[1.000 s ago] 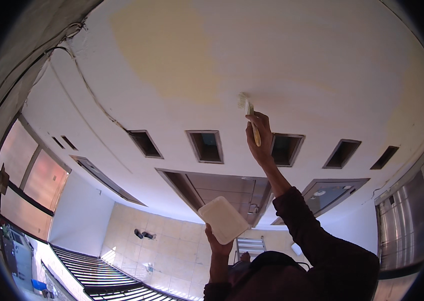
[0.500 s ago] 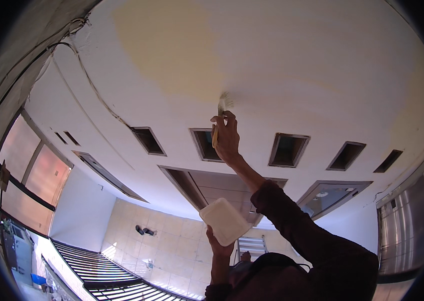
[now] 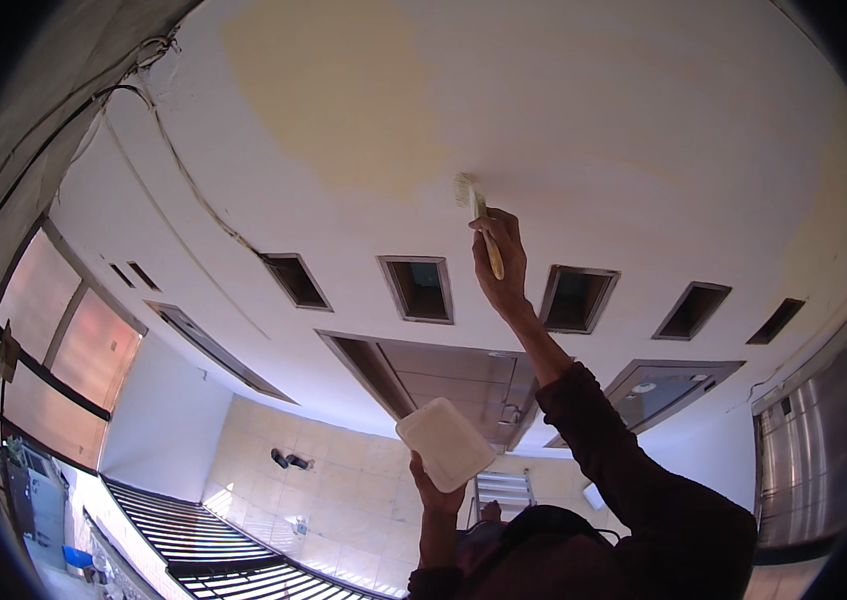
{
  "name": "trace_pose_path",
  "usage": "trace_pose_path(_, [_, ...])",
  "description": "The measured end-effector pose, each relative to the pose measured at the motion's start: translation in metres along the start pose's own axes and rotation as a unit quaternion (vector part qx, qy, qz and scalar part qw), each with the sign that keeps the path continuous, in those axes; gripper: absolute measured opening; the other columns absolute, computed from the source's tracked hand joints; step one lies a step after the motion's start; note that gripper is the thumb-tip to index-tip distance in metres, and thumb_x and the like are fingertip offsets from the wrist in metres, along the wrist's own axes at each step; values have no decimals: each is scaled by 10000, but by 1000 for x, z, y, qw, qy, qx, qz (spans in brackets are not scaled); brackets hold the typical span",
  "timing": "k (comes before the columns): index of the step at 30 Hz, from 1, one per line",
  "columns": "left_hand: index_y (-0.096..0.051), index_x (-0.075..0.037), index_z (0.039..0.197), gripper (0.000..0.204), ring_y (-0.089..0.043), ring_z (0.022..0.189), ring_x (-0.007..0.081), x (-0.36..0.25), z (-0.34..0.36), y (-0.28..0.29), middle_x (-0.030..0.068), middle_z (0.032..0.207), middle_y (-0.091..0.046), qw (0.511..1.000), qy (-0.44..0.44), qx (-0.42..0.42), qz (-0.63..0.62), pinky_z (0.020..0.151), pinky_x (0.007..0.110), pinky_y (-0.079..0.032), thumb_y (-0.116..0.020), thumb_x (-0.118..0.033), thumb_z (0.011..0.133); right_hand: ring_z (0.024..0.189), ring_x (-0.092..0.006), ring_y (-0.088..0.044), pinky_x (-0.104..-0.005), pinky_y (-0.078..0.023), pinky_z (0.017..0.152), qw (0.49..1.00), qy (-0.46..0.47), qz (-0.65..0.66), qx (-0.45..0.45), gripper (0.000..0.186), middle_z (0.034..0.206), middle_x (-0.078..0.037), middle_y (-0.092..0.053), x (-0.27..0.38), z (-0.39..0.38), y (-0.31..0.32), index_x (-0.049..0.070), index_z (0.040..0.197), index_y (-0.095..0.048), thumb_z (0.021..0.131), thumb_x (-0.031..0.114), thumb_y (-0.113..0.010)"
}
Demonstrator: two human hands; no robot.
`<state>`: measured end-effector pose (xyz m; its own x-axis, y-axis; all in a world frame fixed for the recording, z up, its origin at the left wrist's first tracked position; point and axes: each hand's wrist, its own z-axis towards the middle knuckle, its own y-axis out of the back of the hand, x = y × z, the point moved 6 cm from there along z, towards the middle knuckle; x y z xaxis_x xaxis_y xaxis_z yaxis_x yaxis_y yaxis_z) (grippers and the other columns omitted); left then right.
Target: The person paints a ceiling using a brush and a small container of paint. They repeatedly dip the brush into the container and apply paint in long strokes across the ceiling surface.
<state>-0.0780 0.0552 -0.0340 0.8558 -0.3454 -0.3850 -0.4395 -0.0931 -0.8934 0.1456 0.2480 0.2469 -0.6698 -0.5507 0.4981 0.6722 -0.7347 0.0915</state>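
Head view: nearest, low in the middle, the person's left hand (image 3: 435, 492) grips the lower edge of a white tub (image 3: 445, 445), fingers closed about it; whatever the tub holds cannot be made out. Farther up, the right hand (image 3: 501, 258) pinches a brush (image 3: 480, 206) by its handle, thumb and fingers drawn together, with the bristles pointing up and, it seems, touching the pale wall (image 3: 603, 110). They sit just below and to the right of a yellow patch (image 3: 343, 110). The step in hand looks like brushing a coat over the wall; the next move probably calls for a light, even stroke beside the patch's edge, the tub held steady so that nothing tips out. Beyond the brush, a row of framed openings (image 3: 417, 290) runs above a door (image 3: 453, 375), and a cable (image 3: 186, 190) trails down on the left. Farthest off, a ladder (image 3: 503, 488) and dark sandals (image 3: 289, 460) are on the tiled floor (image 3: 353, 500). No brand, label or writing can be read on the tub, the brush or elsewhere.
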Motion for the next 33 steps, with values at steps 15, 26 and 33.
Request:
trace_pose_path(15, [-396,-202,1504,728,-539,1292,320,-6,-6,-4,78,1424,-522,1000,-5,-3,-19,1039,591,-473,-523,-659,952,1141,-401,-567,-451,-592,781,993,-29,-118,6,330,1277,-182,-482,18,-42,-46,113,1143,-562,867,-27,-675])
trace_pose_path(26, [-376,-196,1520,777,-495,1328,324,-6,-4,3,92,1447,-489,1000,7,13,2,1057,586,-449,-517,-691,939,994,-361,-654,-427,-565,786,998,-24,2,53,205,1229,-154,-558,-4,-40,-28,92,1093,-608,918,-12,-627])
trace_pose_path(33, [-376,-192,1523,781,-515,1310,324,-1,-2,2,83,1433,-506,1000,22,6,14,1050,586,-453,-520,-689,938,1046,-280,-626,-388,-544,814,989,-25,-134,-58,202,1242,-160,-561,-25,-46,89,63,1095,-614,934,-54,-582])
